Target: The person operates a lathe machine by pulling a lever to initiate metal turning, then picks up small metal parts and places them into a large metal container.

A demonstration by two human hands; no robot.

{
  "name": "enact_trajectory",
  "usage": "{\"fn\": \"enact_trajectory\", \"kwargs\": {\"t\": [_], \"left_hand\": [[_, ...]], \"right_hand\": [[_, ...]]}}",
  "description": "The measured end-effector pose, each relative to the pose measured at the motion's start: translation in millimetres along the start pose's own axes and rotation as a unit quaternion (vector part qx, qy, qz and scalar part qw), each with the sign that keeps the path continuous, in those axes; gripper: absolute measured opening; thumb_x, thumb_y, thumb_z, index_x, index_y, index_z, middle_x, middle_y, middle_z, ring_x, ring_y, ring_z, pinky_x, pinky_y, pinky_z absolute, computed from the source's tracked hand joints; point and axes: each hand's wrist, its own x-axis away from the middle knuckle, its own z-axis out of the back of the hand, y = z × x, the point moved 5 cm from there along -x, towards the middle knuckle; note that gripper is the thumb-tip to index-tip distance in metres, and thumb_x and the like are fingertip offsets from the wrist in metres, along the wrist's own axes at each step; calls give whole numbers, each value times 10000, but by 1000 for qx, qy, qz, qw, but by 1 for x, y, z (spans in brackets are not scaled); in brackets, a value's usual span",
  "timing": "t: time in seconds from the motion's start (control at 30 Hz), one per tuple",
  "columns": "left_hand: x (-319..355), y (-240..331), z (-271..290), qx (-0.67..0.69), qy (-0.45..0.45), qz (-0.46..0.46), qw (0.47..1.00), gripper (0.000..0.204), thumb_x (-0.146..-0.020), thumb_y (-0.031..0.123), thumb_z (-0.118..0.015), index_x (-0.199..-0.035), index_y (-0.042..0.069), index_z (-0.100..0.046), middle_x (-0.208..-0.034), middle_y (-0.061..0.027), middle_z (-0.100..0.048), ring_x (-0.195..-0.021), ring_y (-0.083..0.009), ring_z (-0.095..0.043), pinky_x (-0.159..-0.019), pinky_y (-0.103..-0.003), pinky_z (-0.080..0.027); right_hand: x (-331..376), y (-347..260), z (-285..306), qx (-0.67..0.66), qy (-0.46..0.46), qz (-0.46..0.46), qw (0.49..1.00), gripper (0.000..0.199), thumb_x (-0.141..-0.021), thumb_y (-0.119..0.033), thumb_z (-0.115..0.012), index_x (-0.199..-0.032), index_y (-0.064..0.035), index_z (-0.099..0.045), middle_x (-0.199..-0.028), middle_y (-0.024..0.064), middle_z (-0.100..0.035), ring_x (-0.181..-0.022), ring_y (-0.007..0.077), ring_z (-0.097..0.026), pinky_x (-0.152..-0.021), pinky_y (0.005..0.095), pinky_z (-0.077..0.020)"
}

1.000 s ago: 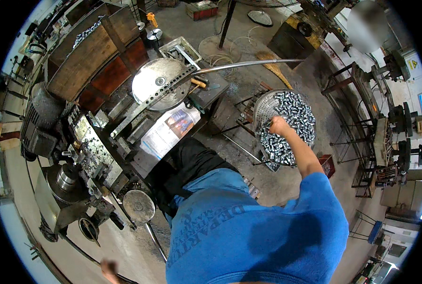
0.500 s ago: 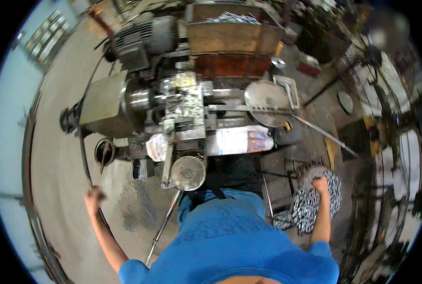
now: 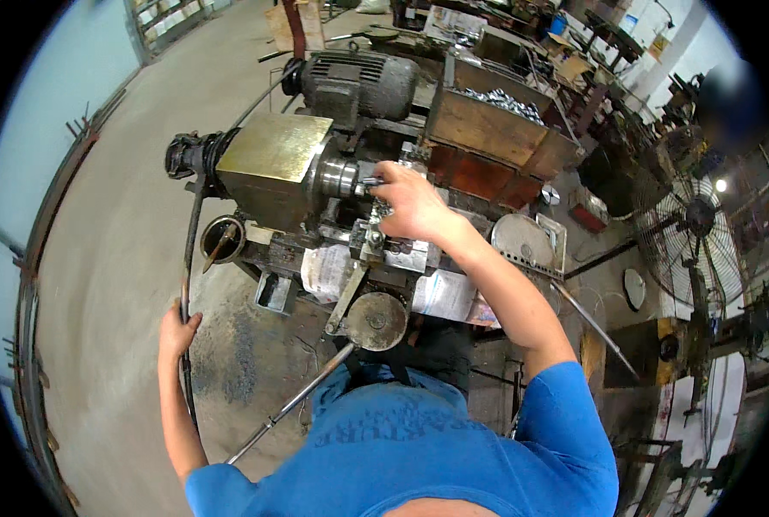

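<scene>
Your left hand [image 3: 177,332] is closed round a long, thin, dark metal lever [image 3: 186,267], thumb out on its right side. Your right hand [image 3: 412,207] reaches over the machine, its fingertips at a small, silvery, cylindrical metal piece [image 3: 370,182]; the back of the hand faces the camera, so I cannot tell whether you are gripping that piece or only touching it. Its right end is covered by your fingers, and your hand and wrist also hide part of the metal-littered machine bed beneath them. The curled fingertips of your left hand are hard to make out.

The piece is short, bright and slim, lying just off the right face of the shiny, stepped, round steel spindle [image 3: 339,177]; whether it touches the spindle is too small to tell. The spindle juts from a boxy metal housing with a brassy, flat top [image 3: 272,146].

Half a second ago your right hand was a fist over a round tray heaped with metal pieces; now it is at the spindle. Your left hand was at the lever then too.
</scene>
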Motion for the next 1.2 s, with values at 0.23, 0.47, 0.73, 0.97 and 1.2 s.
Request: {"fn": "enact_trajectory", "kwargs": {"t": [0.23, 0.47, 0.73, 0.97, 1.2], "left_hand": [[78, 6, 14, -29, 30, 80, 996, 467, -709, 207, -680, -1069, -40, -514, -648, -191, -546, -640, -350, -568, -601, -411, -442], [68, -7, 6, -66, 83, 74, 992, 327, -725, 180, -657, -959, -25, -557, -730, -230, -588, -746, -393, -585, -661, -449, -452], [60, -10, 12, -104, 80, 76, 988, 231, -742, 182, -646, -819, -7, -539, -696, -216, -580, -722, -408, -567, -643, -472, -440], [56, -6, 18, -106, 77, 67, 989, 212, -745, 166, -638, -788, -11, -530, -654, -222, -561, -684, -417, -553, -611, -474, -433], [53, -16, 16, -108, 51, 87, 989, 218, -747, 167, -628, -821, -18, -542, -686, -235, -576, -712, -412, -570, -629, -476, -441]], "right_hand": [[-53, 28, -75, 137, -186, -68, 971, 266, -560, -161, -634, -769, 1, -660, -998, 186, -540, -976, 319, -535, -831, 369, -458], [-67, 39, -71, 21, -105, -160, 981, 309, -561, -150, -598, -756, 89, -623, -963, 277, -569, -901, 391, -579, -801, 393, -484], [-69, 38, -71, 0, -145, -198, 970, 273, -535, -146, -585, -700, 69, -622, -769, 277, -600, -755, 412, -601, -729, 397, -499], [-63, 44, -76, 2, -98, -76, 992, 253, -543, -164, -580, -650, 65, -602, -683, 265, -575, -719, 400, -592, -687, 403, -492], [-76, 48, -72, -89, -117, -184, 972, 271, -564, -172, -562, -693, 61, -611, -729, 213, -588, -669, 344, -592, -633, 369, -466]]}}
